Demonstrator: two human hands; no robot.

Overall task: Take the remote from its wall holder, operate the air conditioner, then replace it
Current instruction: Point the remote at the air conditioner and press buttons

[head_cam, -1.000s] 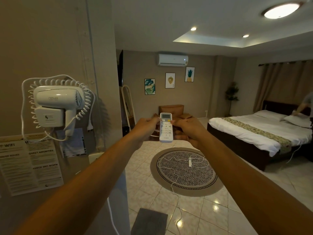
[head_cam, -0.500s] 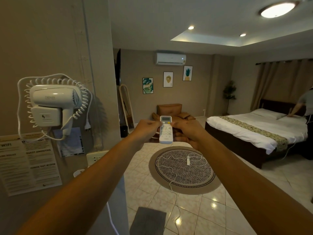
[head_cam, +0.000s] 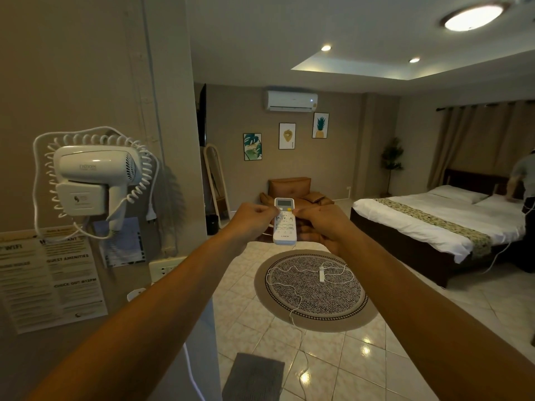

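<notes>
A white remote [head_cam: 285,227] with a small screen and several buttons is held upright at arm's length, in the middle of the view. My left hand [head_cam: 250,224] grips its left side and my right hand [head_cam: 324,224] grips its right side, thumbs on the buttons. The white air conditioner [head_cam: 290,101] hangs high on the far wall, straight beyond the remote, with a small light lit on its right end. No remote holder shows on the wall.
A white hair dryer [head_cam: 92,178] with a coiled cord hangs on the left wall above notice sheets [head_cam: 49,282]. A round rug [head_cam: 312,290] carries a power strip and cable. A bed [head_cam: 440,224] stands at right, where a person [head_cam: 522,180] bends over it. An armchair [head_cam: 292,188] sits at the far wall.
The remote and both hands have sunk slightly in the view and stay together. The person at the bed has shifted position.
</notes>
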